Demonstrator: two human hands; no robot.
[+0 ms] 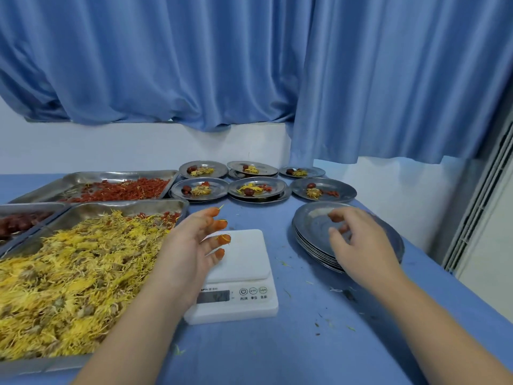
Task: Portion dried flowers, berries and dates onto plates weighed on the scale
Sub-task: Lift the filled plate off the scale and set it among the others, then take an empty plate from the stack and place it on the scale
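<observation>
A white digital scale [244, 262] stands bare in the middle of the blue table. My left hand [188, 245] hovers over its left edge with relaxed, orange-stained fingers and holds nothing. My right hand [358, 243] is over a stack of empty steel plates [311, 229] to the right, fingers loosely curled above the top plate. A big tray of yellow dried flowers [72, 273] lies at the left. Behind it is a tray of red berries [125, 190], and a tray of dark dates [19, 222] is at the far left.
Several filled steel plates [256, 187] with flowers, berries and a date stand in two rows at the back. Blue curtains hang behind the table. Petal scraps litter the cloth [305, 343] near the front right. A white wall unit is at the far right.
</observation>
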